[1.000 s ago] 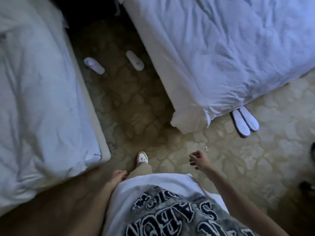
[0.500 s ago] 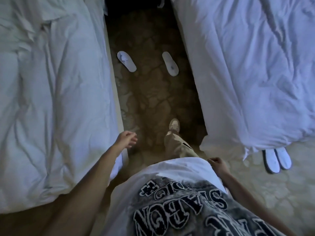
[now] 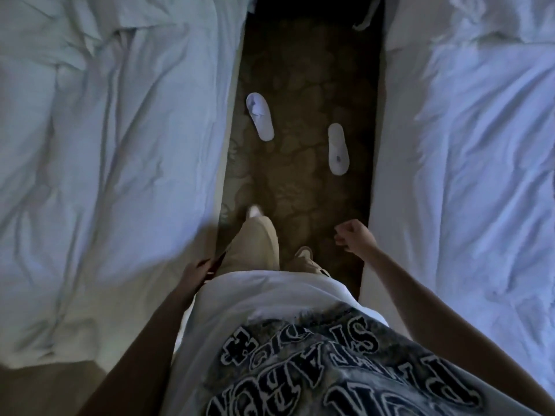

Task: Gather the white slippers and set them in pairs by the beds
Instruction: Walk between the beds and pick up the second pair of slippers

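Note:
Two white slippers lie apart on the dark patterned carpet in the aisle between the two beds. One slipper (image 3: 260,116) is close to the left bed (image 3: 114,163), the other slipper (image 3: 338,149) is close to the right bed (image 3: 468,163). My right hand (image 3: 356,238) hangs in a loose fist above the carpet, short of the right slipper, holding nothing. My left hand (image 3: 196,270) rests by my hip, partly hidden by my trouser leg and shirt; nothing shows in it.
The aisle is narrow, walled by the white mattress sides and rumpled white duvets. My feet in light shoes (image 3: 254,211) stand on the carpet (image 3: 303,187) just short of the slippers. A white cord (image 3: 365,16) hangs at the far end.
I have walked forward into the aisle, so both loose slippers are nearer. The paired slippers at the right bed's foot have left view. My left hand dropped to my hip; my right swung forward.

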